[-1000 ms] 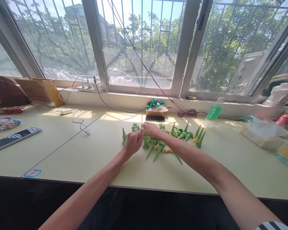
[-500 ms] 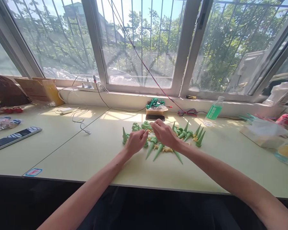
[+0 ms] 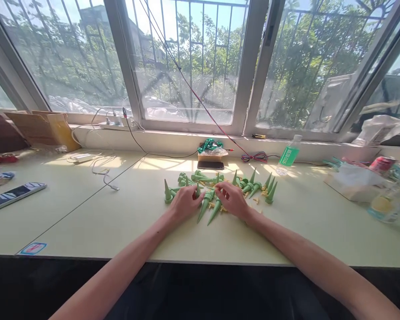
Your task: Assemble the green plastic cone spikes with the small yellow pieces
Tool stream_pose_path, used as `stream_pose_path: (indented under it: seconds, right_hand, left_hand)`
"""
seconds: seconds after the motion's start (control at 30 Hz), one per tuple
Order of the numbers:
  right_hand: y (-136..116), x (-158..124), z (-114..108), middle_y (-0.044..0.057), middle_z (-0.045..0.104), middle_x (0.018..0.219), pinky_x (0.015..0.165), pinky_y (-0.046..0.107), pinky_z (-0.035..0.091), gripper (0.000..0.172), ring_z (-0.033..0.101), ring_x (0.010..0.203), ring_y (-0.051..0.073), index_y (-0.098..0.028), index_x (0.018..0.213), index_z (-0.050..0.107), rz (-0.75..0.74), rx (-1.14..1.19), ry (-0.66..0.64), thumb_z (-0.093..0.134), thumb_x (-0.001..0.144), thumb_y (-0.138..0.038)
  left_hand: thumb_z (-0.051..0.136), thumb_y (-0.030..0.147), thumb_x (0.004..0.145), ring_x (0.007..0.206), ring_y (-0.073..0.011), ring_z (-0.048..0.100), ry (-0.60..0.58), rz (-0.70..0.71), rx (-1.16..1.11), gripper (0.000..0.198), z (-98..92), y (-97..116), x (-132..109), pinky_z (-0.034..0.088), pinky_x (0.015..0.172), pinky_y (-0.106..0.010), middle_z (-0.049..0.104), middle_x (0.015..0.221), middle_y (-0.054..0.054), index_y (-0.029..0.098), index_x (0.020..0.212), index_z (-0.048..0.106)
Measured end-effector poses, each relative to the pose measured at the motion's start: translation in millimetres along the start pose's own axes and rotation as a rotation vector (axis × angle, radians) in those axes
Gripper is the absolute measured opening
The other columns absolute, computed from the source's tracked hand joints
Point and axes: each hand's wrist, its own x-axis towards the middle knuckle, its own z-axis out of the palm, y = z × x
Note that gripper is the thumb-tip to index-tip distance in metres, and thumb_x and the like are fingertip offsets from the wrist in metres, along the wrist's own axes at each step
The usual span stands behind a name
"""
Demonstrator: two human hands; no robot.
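Observation:
A pile of green cone-shaped spikes with small yellow pieces among them lies on the pale table, near its middle. My left hand rests at the left side of the pile. Its fingers are curled round a green spike that stands up above them. My right hand is just to the right, fingers bent with the tips pinched down into the pile; what they grip is hidden. Two long spikes lie between my hands, pointing toward me.
Behind the pile are a black phone and a small box of green wire. A green-labelled bottle lies at the back right, with a white package, a red can and a cup. A white cable is at the left.
My right hand came back from the far side of the pile and dropped onto its near middle. My left hand lowered slightly. The view shifted a little to the right.

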Motion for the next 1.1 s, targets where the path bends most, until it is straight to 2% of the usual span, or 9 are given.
stream_pose_path:
  seconds: [0.33,0.53,0.67,0.83,0.9,1.1]
  right_hand:
    - [-0.9,1.2,-1.8,0.002,0.061,0.079,0.059,0.023,0.046,0.015,0.054,0.061,0.012,-0.018,0.091,0.062,0.046,0.067,-0.040,0.054,0.093,-0.031]
    - [-0.2,3.2,-3.9,0.004,0.066,0.086,0.058,0.023,0.046,0.011,0.054,0.061,0.011,-0.018,0.093,0.062,0.063,0.068,-0.009,0.055,0.091,-0.027]
    - [-3.0,3.4,-5.5,0.004,0.067,0.089,0.057,0.022,0.046,0.010,0.055,0.060,0.011,-0.018,0.093,0.061,0.075,0.072,0.005,0.055,0.091,-0.026]
    - [-2.7,1.7,-3.6,0.004,0.067,0.087,0.055,0.022,0.046,0.013,0.057,0.061,0.011,-0.018,0.092,0.062,0.091,0.089,0.021,0.054,0.092,-0.028]
    - [-1.5,1.1,-1.9,0.003,0.067,0.085,0.055,0.022,0.046,0.013,0.057,0.060,0.011,-0.019,0.092,0.062,0.078,0.094,0.032,0.055,0.092,-0.029]
    - [-0.8,0.5,0.1,0.003,0.067,0.083,0.054,0.022,0.046,0.011,0.056,0.058,0.011,-0.020,0.090,0.062,0.052,0.107,0.045,0.057,0.091,-0.029]
  left_hand:
    - [0.054,0.038,0.087,0.044,-0.0114,0.038,-0.047,-0.014,0.027,0.036,3.9,-3.4,-0.5,0.028,0.048,-0.025,0.046,0.048,0.003,0.019,0.057,0.048]
    - [0.054,0.040,0.090,0.044,-0.0095,0.036,0.035,0.020,-0.061,0.038,3.3,-4.0,0.5,0.031,0.048,-0.024,0.048,0.050,0.003,0.018,0.059,0.053]
    - [0.055,0.037,0.092,0.044,-0.0097,0.040,0.065,0.097,-0.105,0.026,0.5,-1.3,1.5,0.035,0.049,-0.023,0.047,0.049,0.005,0.018,0.075,0.065]
    - [0.058,0.033,0.092,0.047,-0.0082,0.046,0.049,0.167,-0.183,0.018,0.6,0.4,1.7,0.039,0.050,-0.022,0.067,0.072,-0.001,0.019,0.089,0.068]
    - [0.060,0.030,0.091,0.048,-0.0073,0.046,0.054,0.185,-0.199,0.014,1.7,-0.6,1.8,0.041,0.051,-0.022,0.070,0.079,-0.002,0.019,0.092,0.068]
    - [0.061,0.025,0.091,0.047,-0.0059,0.047,0.058,0.216,-0.195,0.011,2.8,-3.1,1.9,0.043,0.054,-0.021,0.070,0.084,-0.001,0.019,0.096,0.068]
